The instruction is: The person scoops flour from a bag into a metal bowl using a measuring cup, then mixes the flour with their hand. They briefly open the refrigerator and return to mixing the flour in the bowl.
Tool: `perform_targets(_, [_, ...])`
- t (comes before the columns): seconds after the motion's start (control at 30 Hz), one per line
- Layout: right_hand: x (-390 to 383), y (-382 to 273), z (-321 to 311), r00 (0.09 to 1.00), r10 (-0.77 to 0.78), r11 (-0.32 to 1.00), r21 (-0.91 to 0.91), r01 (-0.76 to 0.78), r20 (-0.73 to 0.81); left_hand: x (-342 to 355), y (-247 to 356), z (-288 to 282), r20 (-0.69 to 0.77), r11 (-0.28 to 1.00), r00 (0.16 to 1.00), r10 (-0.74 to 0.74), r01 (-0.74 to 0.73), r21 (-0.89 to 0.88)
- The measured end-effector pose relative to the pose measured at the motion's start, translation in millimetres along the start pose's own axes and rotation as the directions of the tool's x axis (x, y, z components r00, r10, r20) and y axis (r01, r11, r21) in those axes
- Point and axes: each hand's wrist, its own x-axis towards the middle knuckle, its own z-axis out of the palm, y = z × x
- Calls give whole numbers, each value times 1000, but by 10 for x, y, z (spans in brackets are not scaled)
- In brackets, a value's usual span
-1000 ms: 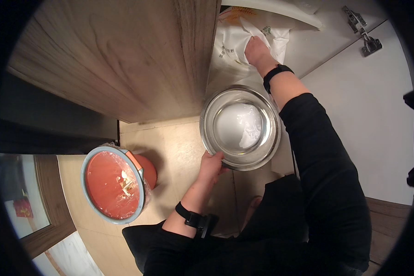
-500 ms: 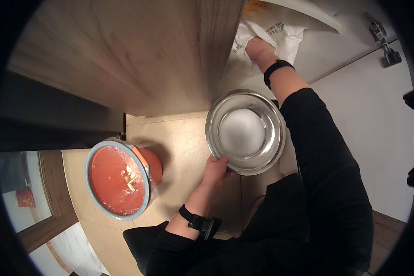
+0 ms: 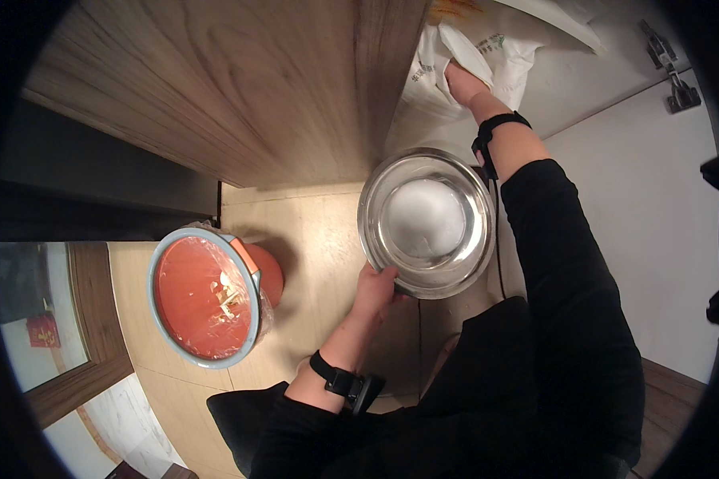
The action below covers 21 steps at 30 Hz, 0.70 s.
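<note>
We clamp the left hand [image 3: 378,289] on the near-left rim of the round bowl [image 3: 447,275]; the bowl lies near of the bag [image 3: 513,70]; the right hand [image 3: 467,85] sits in the bag's mouth, its grip hidden, so we cannot tell; we count one bowl, one bag, one bin [image 3: 184,295] at left

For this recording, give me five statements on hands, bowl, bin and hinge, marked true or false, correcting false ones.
1. The left hand grips the metal bowl by its rim. True.
2. The right hand is in the bowl. False: it is partly in the white bag.
3. The orange bin stands left of the bowl. True.
4. The bin's rim is green. False: it is blue-grey.
5. A metal hinge shows at upper right. True.
</note>
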Motion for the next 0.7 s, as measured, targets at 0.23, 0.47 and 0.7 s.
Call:
perform_targets(0.23, [-20,407,285,938,-96,994,13,106,-333,67,-8,93,11,997,998,67,-68,48])
perform_targets(0.47, [-651,518,-336,982,95,898,413,-154,161,207,62,176,78,989,989,128,-133,61])
perform_targets(0.7, [-1020,281,-763,984,172,959,220,-177,42,251,112,280,160,987,974,158,-161,3])
